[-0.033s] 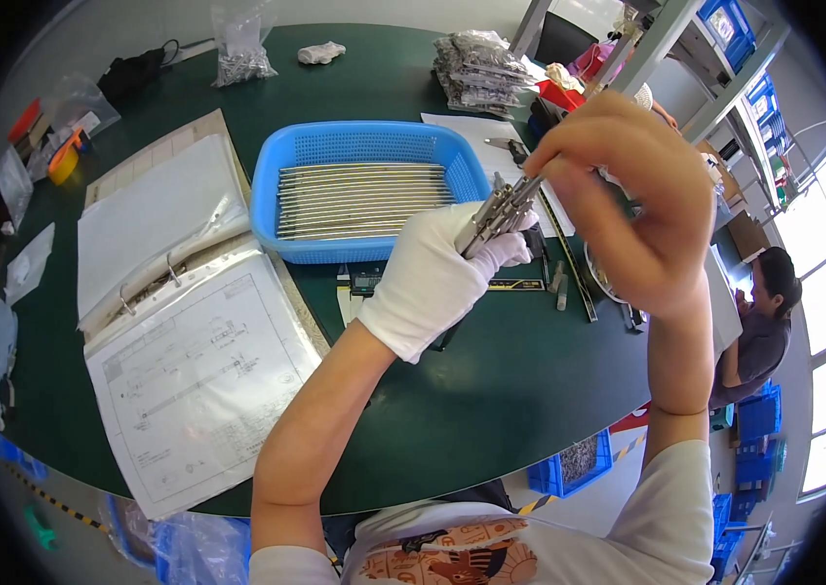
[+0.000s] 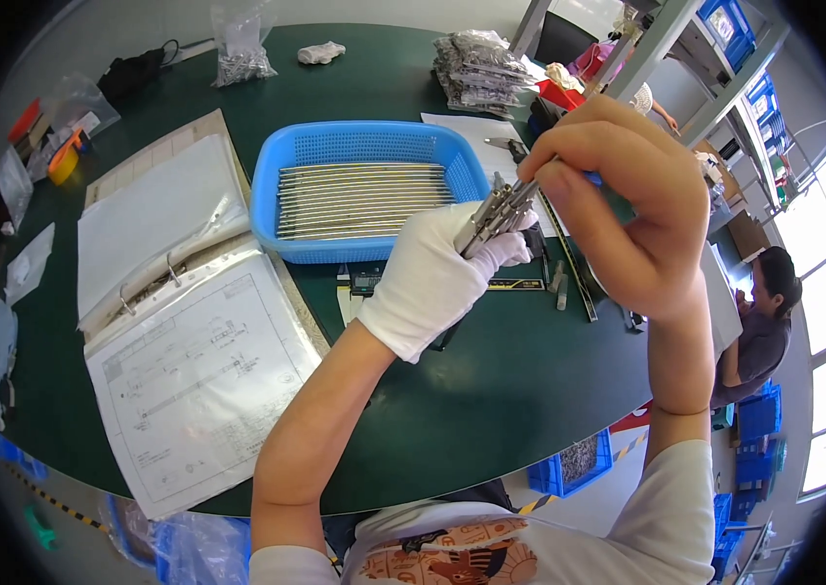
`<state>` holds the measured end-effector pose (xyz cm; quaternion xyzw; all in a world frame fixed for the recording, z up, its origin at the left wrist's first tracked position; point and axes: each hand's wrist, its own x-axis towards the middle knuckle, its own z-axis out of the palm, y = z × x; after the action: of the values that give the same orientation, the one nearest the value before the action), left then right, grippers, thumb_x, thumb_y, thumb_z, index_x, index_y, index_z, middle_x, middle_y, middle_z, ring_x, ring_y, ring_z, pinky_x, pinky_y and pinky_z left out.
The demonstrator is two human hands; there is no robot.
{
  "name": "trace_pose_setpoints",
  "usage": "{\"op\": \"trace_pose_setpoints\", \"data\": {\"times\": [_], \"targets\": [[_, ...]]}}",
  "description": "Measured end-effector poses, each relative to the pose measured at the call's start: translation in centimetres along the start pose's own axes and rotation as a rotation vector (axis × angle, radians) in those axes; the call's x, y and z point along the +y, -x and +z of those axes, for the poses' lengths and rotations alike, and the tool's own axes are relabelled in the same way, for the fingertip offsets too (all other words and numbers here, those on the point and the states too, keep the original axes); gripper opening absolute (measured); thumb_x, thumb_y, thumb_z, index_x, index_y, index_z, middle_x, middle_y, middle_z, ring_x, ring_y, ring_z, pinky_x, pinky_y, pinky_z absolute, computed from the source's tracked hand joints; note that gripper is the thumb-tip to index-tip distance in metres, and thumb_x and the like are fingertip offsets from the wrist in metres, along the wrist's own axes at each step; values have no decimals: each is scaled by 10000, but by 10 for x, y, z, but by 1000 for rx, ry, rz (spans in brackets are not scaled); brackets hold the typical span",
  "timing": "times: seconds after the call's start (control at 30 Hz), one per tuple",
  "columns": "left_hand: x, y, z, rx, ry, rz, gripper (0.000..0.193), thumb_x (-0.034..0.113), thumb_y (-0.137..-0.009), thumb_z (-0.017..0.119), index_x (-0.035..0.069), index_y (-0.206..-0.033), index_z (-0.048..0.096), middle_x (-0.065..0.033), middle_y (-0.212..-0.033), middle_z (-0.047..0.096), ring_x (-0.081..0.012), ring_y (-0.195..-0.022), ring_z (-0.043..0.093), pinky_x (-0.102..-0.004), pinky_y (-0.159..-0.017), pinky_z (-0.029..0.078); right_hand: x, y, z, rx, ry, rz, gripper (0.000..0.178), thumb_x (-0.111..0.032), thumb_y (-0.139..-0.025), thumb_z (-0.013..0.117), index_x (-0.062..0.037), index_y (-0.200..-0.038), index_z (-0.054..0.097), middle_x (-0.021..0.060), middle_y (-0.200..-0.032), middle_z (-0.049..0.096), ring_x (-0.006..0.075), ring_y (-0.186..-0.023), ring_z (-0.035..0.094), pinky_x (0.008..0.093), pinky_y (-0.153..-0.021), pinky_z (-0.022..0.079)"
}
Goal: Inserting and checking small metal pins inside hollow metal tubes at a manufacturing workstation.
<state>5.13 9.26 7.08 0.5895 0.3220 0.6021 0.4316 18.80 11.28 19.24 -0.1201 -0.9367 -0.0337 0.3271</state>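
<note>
My left hand, in a white glove, is closed around a bundle of slim metal rods, whose ends point up and away to the right. My bare right hand is above and to the right of it. Its thumb and index finger pinch the tip of one rod in the bundle; the other fingers are curled. Beyond my left hand, a blue plastic basket holds several long, thin metal rods lying side by side.
An open ring binder with a technical drawing lies left on the green table. A digital caliper lies under my left hand, a ruler to the right. Bagged parts are stacked behind. A person sits at far right.
My right hand has shifted very slightly, its thumb and index finger now closer on the rod tip. The left hand and the bundle have stayed in place.
</note>
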Motion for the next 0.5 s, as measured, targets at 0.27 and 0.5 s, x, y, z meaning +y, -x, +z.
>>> {"op": "trace_pose_setpoints", "data": {"times": [0.27, 0.5], "targets": [[-3, 0, 0, -6, 63, -25, 175, 63, -868, 613, -29, -1016, 635, -78, -792, 672, -115, -729, 632, -249, -689, 496, -1, -4, 1, 71, 45, -2, 97, 2, -821, 513, 44, -852, 595, 106, -784, 603, 186, -712, 547, 279, -669, 425], [-1, 0, 1, -15, 63, -58, 180, 63, -866, 614, -24, -1022, 636, -76, -788, 670, -115, -730, 628, -250, -698, 491, 4, -4, 4, 39, -22, 14, 98, -13, -849, 514, 46, -882, 585, 92, -809, 601, 168, -730, 526, 272, -686, 415]]}}
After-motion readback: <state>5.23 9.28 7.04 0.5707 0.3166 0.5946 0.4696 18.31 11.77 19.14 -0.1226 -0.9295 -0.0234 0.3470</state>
